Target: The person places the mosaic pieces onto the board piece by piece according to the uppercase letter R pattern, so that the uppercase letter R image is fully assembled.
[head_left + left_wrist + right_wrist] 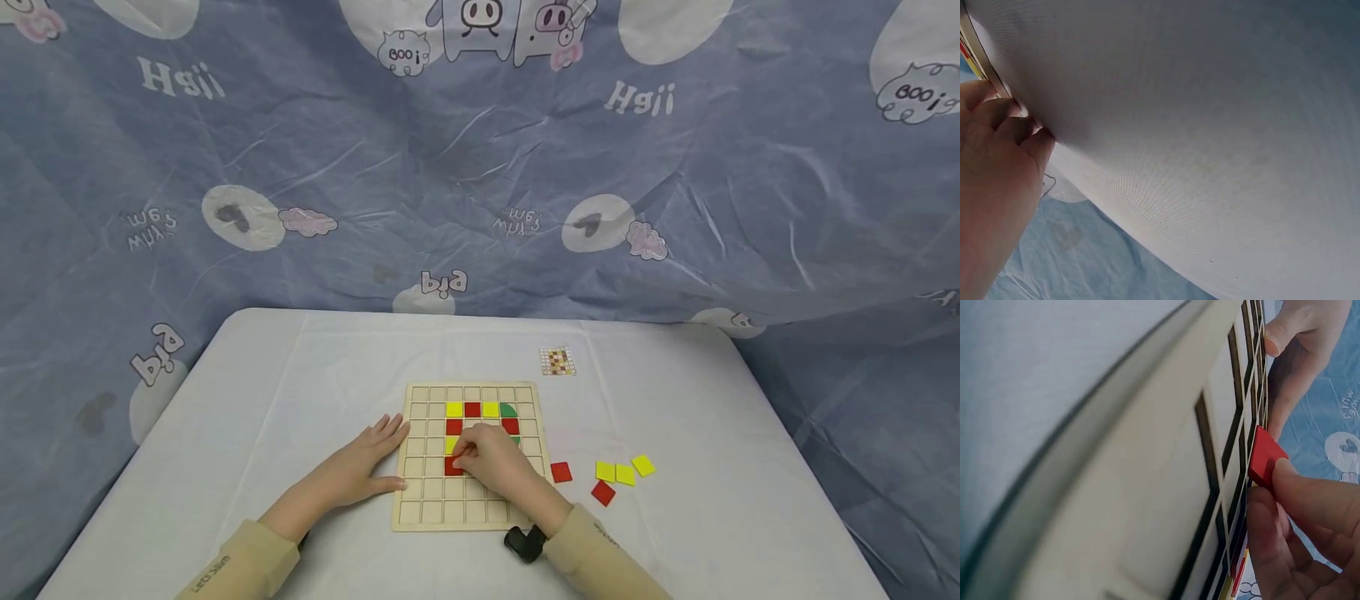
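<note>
A pale wooden grid board (431, 527) lies on the white table with yellow, red and green tiles in its upper squares. My right hand (491, 458) is over the middle of it, pinching a red square tile (1265, 456) between thumb and fingers. That tile is tilted against the grid, just below a yellow tile (451, 445) in the left column of pieces. With its fingers spread, my left hand (360, 467) rests at the board's left edge. Near the top right of the pattern sits a green rounded tile (507, 410). My right hand hides part of the grid.
Right of the board lie loose red tiles, one close to its edge (561, 472) and another farther out (603, 493), beside several yellow tiles (625, 474). A small pattern card (557, 361) lies behind the board. A printed blue cloth (465, 183) hangs behind the table.
</note>
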